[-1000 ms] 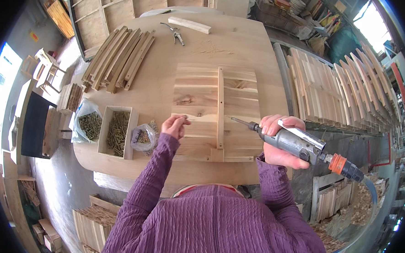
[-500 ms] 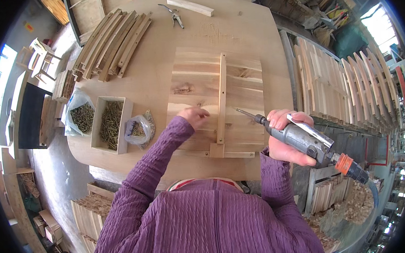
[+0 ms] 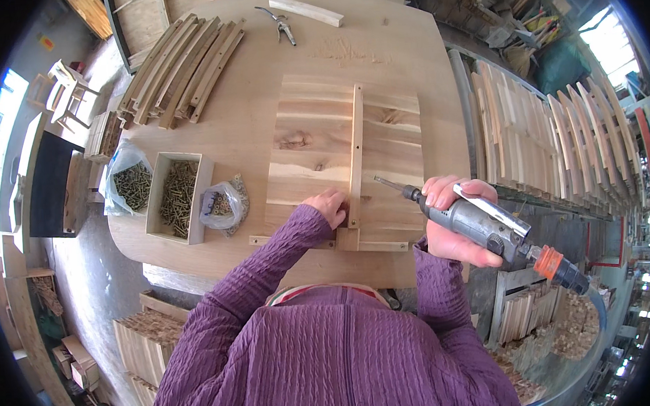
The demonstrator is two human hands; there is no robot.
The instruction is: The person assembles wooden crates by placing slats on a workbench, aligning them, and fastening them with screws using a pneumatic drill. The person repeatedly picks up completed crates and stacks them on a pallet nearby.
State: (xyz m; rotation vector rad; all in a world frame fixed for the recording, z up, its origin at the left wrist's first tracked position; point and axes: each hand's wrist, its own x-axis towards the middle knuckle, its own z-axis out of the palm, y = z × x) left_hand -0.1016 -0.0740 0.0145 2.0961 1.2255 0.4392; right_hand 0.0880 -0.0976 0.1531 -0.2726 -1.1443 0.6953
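One wooden panel point(image 3: 305, 167) lies flat on the one table point(image 3: 251, 133) before me; one long strip point(image 3: 356, 142) runs across it, and one cross strip point(image 3: 382, 246) lies along its near edge, with one block-like piece point(image 3: 347, 240) where the two meet; my left hand point(image 3: 329, 205) is bent at the long strip's left side, low on the panel, and I cannot tell whether its fingers pinch anything small; my right hand point(image 3: 448, 233) is clenched round one driver point(image 3: 473, 221), its bit over the panel's right half, apart from the long strip; left of the panel are one open box point(image 3: 171, 237) of screws, too many to count, and two clear bags, one bag with screws point(image 3: 130, 182) beyond the box and one smaller bag point(image 3: 224, 207) between box and panel; beyond the panel lie one air gun point(image 3: 283, 30), one loose bar point(image 3: 306, 11) and some shavings point(image 3: 346, 49); beyond and left of it is one group of slats point(image 3: 182, 71), overlapping too much to count; right of it stand stacked boards point(image 3: 516, 127); my left sleeve point(image 3: 283, 242) blocks part of the cross strip.
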